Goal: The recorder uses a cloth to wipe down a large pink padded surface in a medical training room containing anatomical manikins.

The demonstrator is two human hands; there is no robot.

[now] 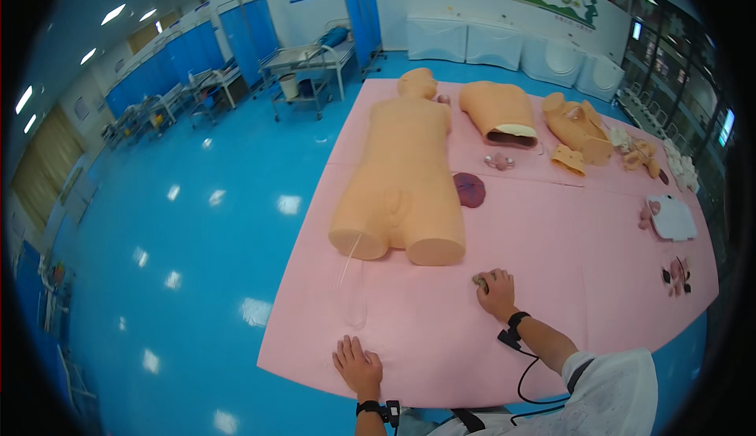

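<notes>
My left hand [358, 367] lies palm down on the pink sheet [431, 341] near the table's front edge, fingers apart, holding nothing. Farther right, my right hand [497, 294] is closed around a small greenish-brown object [480, 282], mostly covered by the fingers. Beyond both hands a medical training manikin torso [407, 158] lies on its back with its head at the far side. A clear tube [356, 324] runs from its left-side thigh stump and loops on the sheet. Beside the manikin's hip is a dark red placenta model [470, 190].
Farther back are another torso model [502, 108], an opened pelvis model [576, 126] and a small pink model [501, 162]. To the right lie a white tray [673, 218] and pink and black model parts [677, 276]. A cable hangs from my right wristband.
</notes>
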